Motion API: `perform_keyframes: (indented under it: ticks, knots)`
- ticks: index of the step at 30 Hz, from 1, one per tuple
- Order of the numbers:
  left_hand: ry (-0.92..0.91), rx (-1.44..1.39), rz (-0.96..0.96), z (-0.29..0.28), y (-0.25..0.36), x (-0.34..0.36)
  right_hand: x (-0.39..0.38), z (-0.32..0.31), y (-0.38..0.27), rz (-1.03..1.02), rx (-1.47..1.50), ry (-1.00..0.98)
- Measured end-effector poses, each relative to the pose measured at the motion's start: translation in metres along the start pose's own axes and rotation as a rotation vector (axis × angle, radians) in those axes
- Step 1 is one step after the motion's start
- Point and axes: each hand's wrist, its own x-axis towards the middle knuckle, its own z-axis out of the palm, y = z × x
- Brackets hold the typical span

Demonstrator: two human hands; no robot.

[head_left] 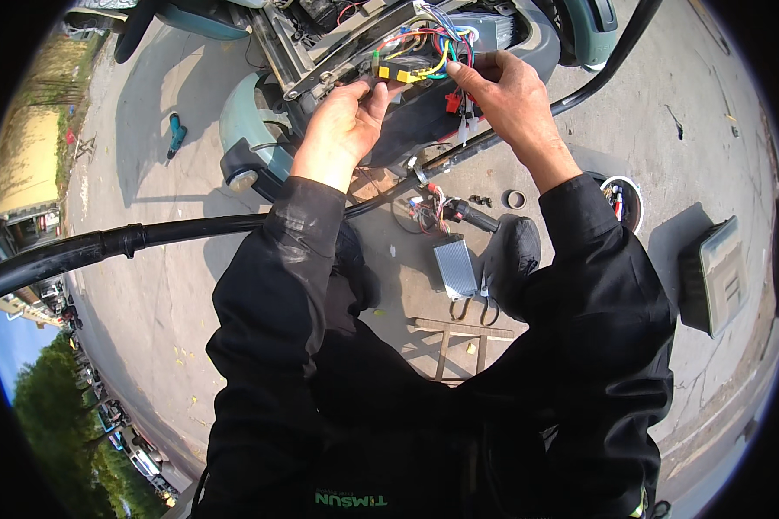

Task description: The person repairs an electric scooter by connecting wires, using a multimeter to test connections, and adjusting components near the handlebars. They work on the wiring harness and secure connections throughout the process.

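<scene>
Over the opened body of a green-and-black vehicle [264,130], my left hand [342,125] has thumb and fingers closed at a small black-and-yellow block [396,73]. Yellow wires [437,65] run from the block toward my right hand [511,95], whose thumb and forefinger pinch a cable of the bundle, green or yellow; I cannot tell which. Above and between the hands spreads a tangle of coloured wires [448,33], beside a finned metal box [493,30]. Below my right hand hang a red connector [453,103] and white connectors [463,134].
A long black tube [190,227] crosses below my hands. On the ground lie a silver finned box [455,266], scissors [485,298], a handlebar grip [476,216], a tape roll [514,199] and a teal power tool [176,136]. A bucket [636,203] and grey bin [714,277] stand right.
</scene>
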Motion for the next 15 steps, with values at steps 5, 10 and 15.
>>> perform_keyframes:
  ticks: [5, 10, 15]
  knots:
    - [-0.030, -0.070, -0.052, -0.003, 0.003, 0.001, 0.010, -0.024, 0.009, 0.041, -0.110, -0.040]
    - [-0.070, -0.054, -0.020, -0.005, 0.001, 0.005, -0.019, -0.027, -0.015, -0.706, -0.950, 0.377]
    - [-0.136, -0.065, -0.012, -0.005, -0.003, 0.004, -0.051, 0.026, -0.028, -0.346, -0.402, -0.035]
